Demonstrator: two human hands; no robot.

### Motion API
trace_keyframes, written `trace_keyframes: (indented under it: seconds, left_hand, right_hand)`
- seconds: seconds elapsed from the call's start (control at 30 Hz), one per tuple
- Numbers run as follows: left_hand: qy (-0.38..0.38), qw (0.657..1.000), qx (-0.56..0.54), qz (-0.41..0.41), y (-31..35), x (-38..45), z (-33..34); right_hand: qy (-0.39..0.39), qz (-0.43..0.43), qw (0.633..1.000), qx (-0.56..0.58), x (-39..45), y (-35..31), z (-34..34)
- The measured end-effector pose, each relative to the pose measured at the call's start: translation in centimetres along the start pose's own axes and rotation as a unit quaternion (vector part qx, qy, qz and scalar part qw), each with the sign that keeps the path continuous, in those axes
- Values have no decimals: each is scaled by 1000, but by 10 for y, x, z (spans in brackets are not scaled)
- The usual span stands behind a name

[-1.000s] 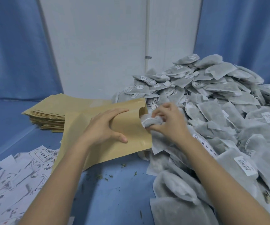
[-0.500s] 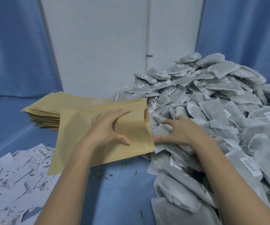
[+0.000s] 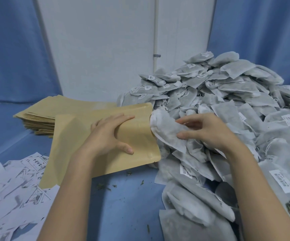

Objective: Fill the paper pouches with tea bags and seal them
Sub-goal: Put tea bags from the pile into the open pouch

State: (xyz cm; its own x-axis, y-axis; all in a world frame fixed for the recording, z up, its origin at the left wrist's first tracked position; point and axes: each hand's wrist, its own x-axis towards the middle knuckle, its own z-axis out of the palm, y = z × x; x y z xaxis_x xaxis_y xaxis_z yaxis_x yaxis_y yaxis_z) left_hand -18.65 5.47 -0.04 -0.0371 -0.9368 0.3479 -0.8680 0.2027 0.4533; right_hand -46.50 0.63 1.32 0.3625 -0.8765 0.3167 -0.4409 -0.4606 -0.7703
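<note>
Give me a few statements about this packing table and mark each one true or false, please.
1. The left hand holds a brown paper pouch. True.
2. The right hand is feeding a tea bag into the pouch's open end. True.
3. The pile of tea bags lies to the person's left. False: it lies to the right.
4. A stack of spare pouches sits behind the held pouch. True.
5. The printed paper slips sit on top of the tea bags. False: they lie at the near left, on the blue table.

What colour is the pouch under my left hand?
Plain tan kraft brown, no print: the pouch under the left hand, seen from the head camera.
</note>
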Motion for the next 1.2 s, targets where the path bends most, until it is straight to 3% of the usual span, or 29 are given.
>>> trace_keyframes:
  seconds: [0.4,0.6,0.67,0.77,0.9,0.97,1.07,1.13,1.2]
  left_hand:
    - [9,999,-33,10,0,-15,-17]
    - [7,996,-76,49,12,-16,-19]
    - [10,992,-99,71,16,-14,-18]
    - [18,992,-94,88,17,-11,-15]
    - [-15,989,-117,92,14,-8,-8]
    - [-29,989,-111,92,14,-7,-5]
    - [-5,995,-66,77,14,-4,-1]
    - [-1,997,-40,61,14,-2,3]
    - [-11,998,-25,57,14,0,7]
  right_hand:
    - [-9,-11,996,-92,-12,-28,-9]
    - [-47,-77,989,-114,7,-69,45]
    - [-30,-38,988,-145,22,-72,68]
    - [-112,-99,954,-259,30,-56,79]
    - [-186,58,953,-233,37,-70,86]
    - [-194,58,939,-278,32,-67,85]
    - [-137,18,963,-230,29,-59,68]
    - [-31,-15,950,-311,27,-44,48]
    - [34,22,914,-403,23,-29,32]
